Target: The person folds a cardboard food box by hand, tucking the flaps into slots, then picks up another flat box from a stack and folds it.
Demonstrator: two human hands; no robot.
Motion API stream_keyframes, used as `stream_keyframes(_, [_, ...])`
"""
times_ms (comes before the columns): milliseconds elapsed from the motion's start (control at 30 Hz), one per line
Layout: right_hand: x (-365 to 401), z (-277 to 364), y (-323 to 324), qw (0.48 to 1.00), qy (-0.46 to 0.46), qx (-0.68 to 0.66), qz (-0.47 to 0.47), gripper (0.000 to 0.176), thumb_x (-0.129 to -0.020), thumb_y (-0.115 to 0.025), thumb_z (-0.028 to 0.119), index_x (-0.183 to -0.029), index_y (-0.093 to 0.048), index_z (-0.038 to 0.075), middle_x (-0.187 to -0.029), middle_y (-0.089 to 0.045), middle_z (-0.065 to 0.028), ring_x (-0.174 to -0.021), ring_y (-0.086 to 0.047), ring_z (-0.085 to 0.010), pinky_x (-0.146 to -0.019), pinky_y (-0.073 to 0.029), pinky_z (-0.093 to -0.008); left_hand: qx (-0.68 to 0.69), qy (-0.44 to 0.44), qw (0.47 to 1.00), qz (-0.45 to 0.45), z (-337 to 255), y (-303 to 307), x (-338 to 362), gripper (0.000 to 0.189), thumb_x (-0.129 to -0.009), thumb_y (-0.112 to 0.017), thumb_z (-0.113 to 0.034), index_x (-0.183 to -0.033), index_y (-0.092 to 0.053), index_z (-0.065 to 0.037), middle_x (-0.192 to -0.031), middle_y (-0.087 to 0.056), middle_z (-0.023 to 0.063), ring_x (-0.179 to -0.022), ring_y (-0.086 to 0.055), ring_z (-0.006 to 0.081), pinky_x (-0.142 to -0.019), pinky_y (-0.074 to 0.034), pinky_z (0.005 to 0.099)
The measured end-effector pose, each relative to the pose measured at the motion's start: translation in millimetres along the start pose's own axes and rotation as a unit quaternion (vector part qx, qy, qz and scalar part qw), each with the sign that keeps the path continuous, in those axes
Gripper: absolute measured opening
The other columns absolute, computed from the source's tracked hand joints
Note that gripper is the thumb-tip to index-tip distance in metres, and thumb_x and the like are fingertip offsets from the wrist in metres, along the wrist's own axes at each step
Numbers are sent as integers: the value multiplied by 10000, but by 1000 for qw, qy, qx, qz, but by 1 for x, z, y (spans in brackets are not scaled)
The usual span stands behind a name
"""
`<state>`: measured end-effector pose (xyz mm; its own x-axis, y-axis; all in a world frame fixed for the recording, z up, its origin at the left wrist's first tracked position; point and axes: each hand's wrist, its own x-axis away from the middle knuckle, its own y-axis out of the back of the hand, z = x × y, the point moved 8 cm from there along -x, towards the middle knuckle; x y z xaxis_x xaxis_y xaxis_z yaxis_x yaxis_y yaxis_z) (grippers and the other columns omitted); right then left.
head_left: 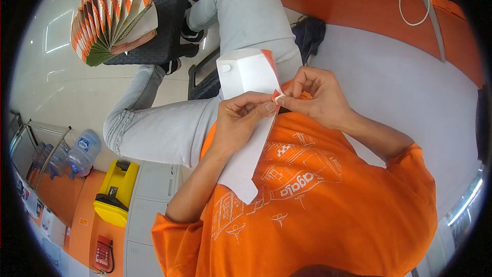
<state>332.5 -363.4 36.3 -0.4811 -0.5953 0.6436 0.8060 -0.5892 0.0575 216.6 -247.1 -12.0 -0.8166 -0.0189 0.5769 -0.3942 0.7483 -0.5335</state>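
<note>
A white folded carton with orange-red edges lies across my lap and against my orange shirt. Its long lower panel runs down to a rounded tab. My left hand pinches the carton's edge near the middle, thumb and forefinger pressed together. Close beside it, my right hand pinches a small white and red bit at the same edge, its other fingers curled. The fingertips of both hands nearly meet there. A round white spot shows on the upper panel.
A fanned stack of orange-and-white folded cartons rests on a black woven-pattern stool. Water bottles, a yellow case, grey lockers and a red fire extinguisher stand at the lower left. An orange panel is at upper right.
</note>
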Motion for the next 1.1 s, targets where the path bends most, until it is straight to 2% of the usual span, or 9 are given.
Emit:
stream_keyframes(267, [3, -4, -2, 997, 56, 34, -50, 221, -854, -815, 55, -796, -602, 39, -748, -666, -37, -712, -614, -97, -714, -524, -285, -61, 63, 996, -1, 9, 5, 10, 170, -920, -786, -139, -998, -764, 11, -879, -743, 47, -743, -599, 67, -691, -488, 220])
stream_keyframes(333, [4, -6, -2, 995, 53, 49, -70, 220, -850, -817, 59, -801, -605, 34, -750, -668, -41, -708, -614, -101, -712, -524, -288, -199, -31, 980, 8, -8, -3, 15, 185, -910, -782, -162, -988, -754, 4, -850, -719, 24, -726, -570, 68, -657, -464, 228])
stream_keyframes(433, [1, 2, -3, 988, 105, 67, -90, 221, -849, -813, 60, -800, -600, 25, -728, -658, -38, -677, -604, -111, -700, -524, -299, -238, -5, 971, 8, -7, 0, 17, 158, -911, -762, -144, -976, -739, -1, -846, -695, 19, -738, -565, 72, -642, -451, 233])
stream_keyframes(533, [0, 6, 2, 982, 113, 115, -99, 159, -844, -790, 18, -837, -631, 31, -869, -677, -78, -769, -625, -127, -715, -520, -285, -224, -29, 974, 16, -13, 3, 17, 137, -930, -733, -128, -983, -710, -3, -874, -677, 14, -769, -556, 74, -668, -440, 234])
stream_keyframes(633, [12, 41, -1, 933, 268, 214, -113, 153, -815, -788, 38, -919, -677, 54, -1087, -657, -95, -962, -625, -193, -853, -505, -326, -212, -43, 975, 39, -23, 3, 21, 112, -948, -697, -104, -989, -684, -1, -929, -671, 30, -822, -558, 98, -739, -435, 254])
stream_keyframes(700, [13, 75, -19, 881, 366, 299, -41, 244, -774, -799, 87, -997, -700, 87, -1263, -586, -94, -1166, -539, -283, -1007, -428, -396, -189, -60, 979, 47, -34, 5, 23, 104, -950, -690, -95, -996, -678, -3, -944, -665, 38, -849, -562, 114, -773, -430, 266])
stream_keyframes(733, [4, 72, -20, 909, 313, 274, -15, 288, -735, -804, 138, -1005, -709, 106, -1330, -558, -86, -1281, -464, -332, -1089, -338, -446, -166, -77, 982, 56, -42, 5, 26, 97, -951, -682, -87, -1003, -671, -5, -959, -658, 45, -876, -565, 131, -807, -424, 278])
stream_keyframes(867, [-11, 87, -21, 925, 318, 206, 29, 267, -716, -795, 130, -970, -715, 125, -1426, -508, -100, -1369, -406, -344, -1107, -309, -478, -235, -109, 962, 86, -70, -2, 34, 80, -928, -703, -63, -978, -668, -11, -941, -643, 69, -878, -572, 163, -805, -424, 294])
stream_keyframes(1100, [-2, 122, -48, 850, 403, 314, 124, 160, -688, -730, 171, -841, -698, 133, -1460, -531, -125, -1452, -346, -403, -1156, -162, -607, -210, -142, 965, 74, -89, -1, 50, 114, -876, -735, 11, -962, -659, 9, -936, -637, 79, -888, -585, 165, -783, -447, 299])
